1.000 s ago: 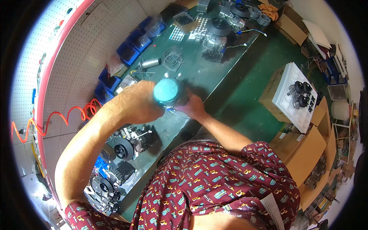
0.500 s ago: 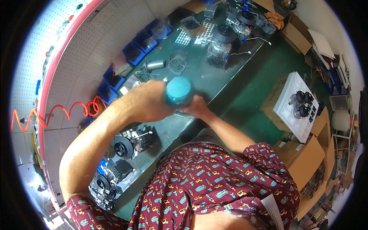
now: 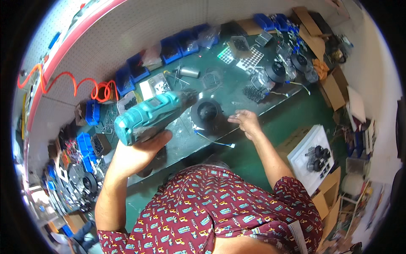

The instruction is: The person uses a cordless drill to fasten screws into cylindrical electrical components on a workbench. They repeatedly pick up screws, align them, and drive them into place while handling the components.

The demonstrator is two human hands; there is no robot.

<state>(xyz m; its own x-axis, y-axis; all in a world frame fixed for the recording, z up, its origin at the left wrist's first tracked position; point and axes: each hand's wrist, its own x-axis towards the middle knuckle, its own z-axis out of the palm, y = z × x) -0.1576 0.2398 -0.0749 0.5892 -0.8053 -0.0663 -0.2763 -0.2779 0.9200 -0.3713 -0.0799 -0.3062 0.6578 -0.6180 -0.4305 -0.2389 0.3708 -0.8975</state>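
Head view: gripped teal power drill (image 3: 149, 116) in left hand (image 3: 139, 154) above bench (image 3: 175, 137); held right hand (image 3: 248, 122) near bench's front edge with loosely parted fingers (image 3: 236, 120), just beside round black part (image 3: 207, 111).

The drill (image 3: 146, 116) is teal, the bins (image 3: 93, 112) blue — the shirt (image 3: 186, 207) maroon, small-patterned.

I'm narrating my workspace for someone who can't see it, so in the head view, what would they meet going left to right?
Orange coiled hose, teal power drill, black round part on the bench, white tray, white panel.
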